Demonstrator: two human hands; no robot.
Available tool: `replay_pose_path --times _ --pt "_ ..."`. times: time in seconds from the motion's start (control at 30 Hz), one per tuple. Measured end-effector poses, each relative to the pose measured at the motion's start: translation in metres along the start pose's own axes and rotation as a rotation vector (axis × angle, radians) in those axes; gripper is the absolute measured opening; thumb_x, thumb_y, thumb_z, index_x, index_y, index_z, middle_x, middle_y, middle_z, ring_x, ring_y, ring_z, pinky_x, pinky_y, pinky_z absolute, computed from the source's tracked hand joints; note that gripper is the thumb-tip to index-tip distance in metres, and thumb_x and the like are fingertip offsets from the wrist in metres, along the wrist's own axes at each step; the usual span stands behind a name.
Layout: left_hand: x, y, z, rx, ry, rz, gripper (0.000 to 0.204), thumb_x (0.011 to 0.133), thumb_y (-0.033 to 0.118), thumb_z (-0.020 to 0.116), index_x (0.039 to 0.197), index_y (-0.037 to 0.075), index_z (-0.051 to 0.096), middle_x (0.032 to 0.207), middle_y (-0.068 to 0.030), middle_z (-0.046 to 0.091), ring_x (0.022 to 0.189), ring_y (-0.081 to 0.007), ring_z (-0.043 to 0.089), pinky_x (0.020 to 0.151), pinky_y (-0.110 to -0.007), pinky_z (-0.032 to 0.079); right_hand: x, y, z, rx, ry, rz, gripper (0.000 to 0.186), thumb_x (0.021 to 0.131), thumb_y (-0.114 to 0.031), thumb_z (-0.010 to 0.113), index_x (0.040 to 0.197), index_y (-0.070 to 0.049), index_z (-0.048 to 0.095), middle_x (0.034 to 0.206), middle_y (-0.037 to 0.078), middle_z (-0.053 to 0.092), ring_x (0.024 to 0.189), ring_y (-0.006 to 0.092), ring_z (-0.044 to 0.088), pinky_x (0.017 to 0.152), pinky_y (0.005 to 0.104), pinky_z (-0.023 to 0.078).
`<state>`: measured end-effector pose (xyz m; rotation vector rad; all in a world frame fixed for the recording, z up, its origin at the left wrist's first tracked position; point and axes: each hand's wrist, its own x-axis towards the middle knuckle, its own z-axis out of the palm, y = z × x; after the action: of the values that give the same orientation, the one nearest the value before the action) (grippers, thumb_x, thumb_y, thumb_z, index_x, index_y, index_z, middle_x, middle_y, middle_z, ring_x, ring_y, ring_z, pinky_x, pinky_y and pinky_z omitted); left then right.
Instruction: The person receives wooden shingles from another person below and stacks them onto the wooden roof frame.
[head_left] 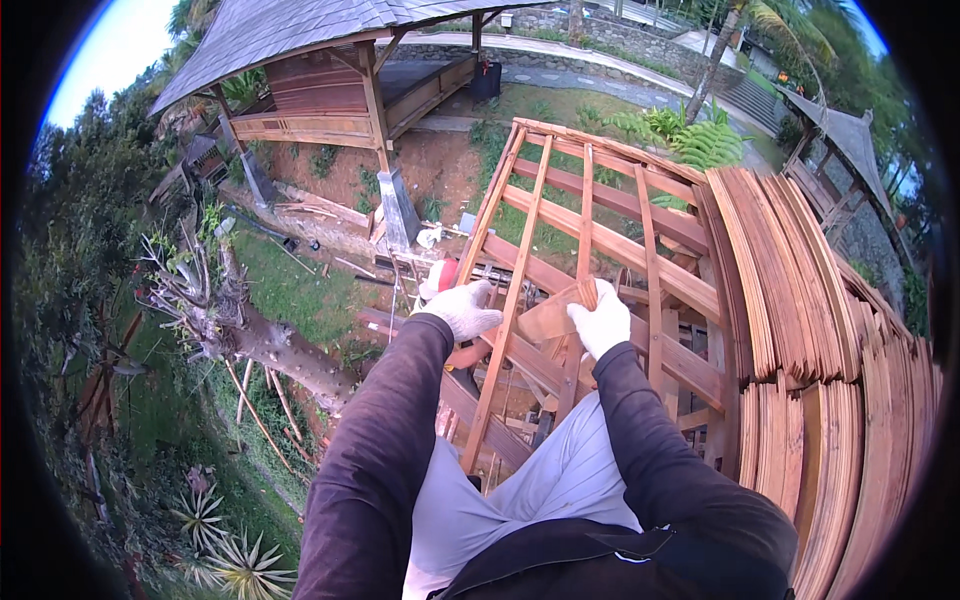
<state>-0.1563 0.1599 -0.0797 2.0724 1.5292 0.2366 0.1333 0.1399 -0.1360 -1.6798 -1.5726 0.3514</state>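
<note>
in the head view, the person's gloved right hand [603, 322] grips a wooden board [548, 317] above the roof frame [587, 215]; the left hand [465, 308], fingers parted, hovers over the frame's left side; stacked shingles [785, 275] lie right of the frame.

Matt wooden shingles [548, 316], cloth gloves [604, 322]

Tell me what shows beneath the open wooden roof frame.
Through the roof frame, green grass shows toward the far end. Whatever lies behind the wooden piece in the right hand and the grey trousers is covered.
</note>
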Motion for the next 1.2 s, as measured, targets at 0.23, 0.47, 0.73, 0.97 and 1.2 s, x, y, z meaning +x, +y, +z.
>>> replay_pose_path --times 0.23,0.47,0.73,0.97,1.2 --pt "0.013 0.044 0.033 -0.191 -0.037 0.334 0.103 0.077 0.036 0.089 0.159 0.004 0.036 0.156 -0.0223 0.049 0.14 -0.0314 0.053 0.115 -0.038 0.043 -0.006 -0.098 -0.095 -0.12 -0.138 -0.43 0.061 0.078 -0.03 0.08 0.13 -0.003 0.064 0.114 0.021 0.073 0.106 0.0369 0.072 0.092 0.0419 0.057" --pt "-0.002 0.119 0.026 -0.796 -0.026 0.441 0.057 0.084 0.007 0.085 0.134 0.001 0.059 0.126 -0.009 0.071 0.112 -0.0161 0.069 0.096 -0.033 0.057 -0.01 -0.174 -0.2 -0.064 -0.189 -0.644 0.064 0.074 -0.029 0.084 0.13 -0.003 0.067 0.114 0.02 0.074 0.102 0.0345 0.074 0.091 0.0392 0.059" --pt "-0.007 0.125 0.008 -1.294 0.563 0.446 0.051 0.089 0.006 0.078 0.134 0.004 0.056 0.12 -0.009 0.068 0.1 -0.0207 0.069 0.089 -0.035 0.058 -0.005 -0.142 -0.17 0.661 0.03 -0.612 0.111 0.078 -0.034 0.092 0.161 0.002 0.028 0.16 0.02 0.042 0.145 0.0286 0.048 0.12 0.0371 0.037" --pt "-0.054 0.086 -0.054 -1.348 0.858 0.477 0.057 0.106 0.042 0.058 0.148 0.006 0.049 0.141 -0.0113 0.056 0.127 -0.0219 0.055 0.11 -0.042 0.045 -0.047 -0.09 -0.08 0.234 -0.201 -0.41 0.116 0.069 -0.035 0.09 0.159 0.005 0.028 0.146 0.03 0.052 0.135 0.0422 0.053 0.116 0.0421 0.042" --pt "-0.116 0.114 -0.138 -1.243 1.314 0.545 0.063 0.103 0.019 0.062 0.158 0.005 0.037 0.162 -0.0146 0.039 0.146 -0.0284 0.041 0.125 -0.048 0.032 -0.024 -0.121 -0.135 0.276 -0.242 -0.653 0.104 0.067 -0.029 0.09 0.154 0.0 0.039 0.137 0.026 0.06 0.123 0.0398 0.062 0.105 0.0429 0.05"
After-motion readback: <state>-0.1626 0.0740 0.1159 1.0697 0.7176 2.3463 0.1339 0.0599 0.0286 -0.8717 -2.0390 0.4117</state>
